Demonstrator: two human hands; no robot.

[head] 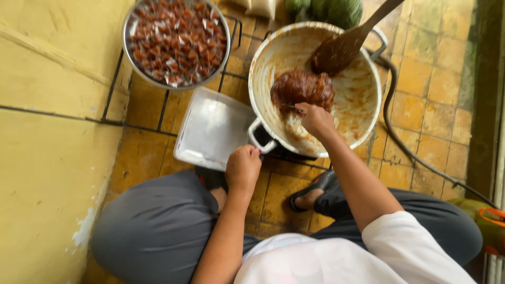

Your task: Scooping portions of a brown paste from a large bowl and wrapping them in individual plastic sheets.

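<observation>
I sit low over a large white pot (368, 113) smeared with brown paste. A lump of dark brown paste (302, 88) lies inside it. My right hand (315, 120) reaches into the pot and pinches a small thin spoon (288, 108) whose tip touches the lump. My left hand (243, 168) is curled into a fist just below the pot's near handle (260, 143); nothing shows in it. A wooden paddle (342, 50) leans in the pot's far side.
A white tray (210, 129) holding clear plastic lies left of the pot. Behind it, a metal bowl (176, 39) full of small wrapped brown pieces rests on a black wire rack. A dark hose (400, 144) runs along the right. A yellow wall (47, 158) stands at left.
</observation>
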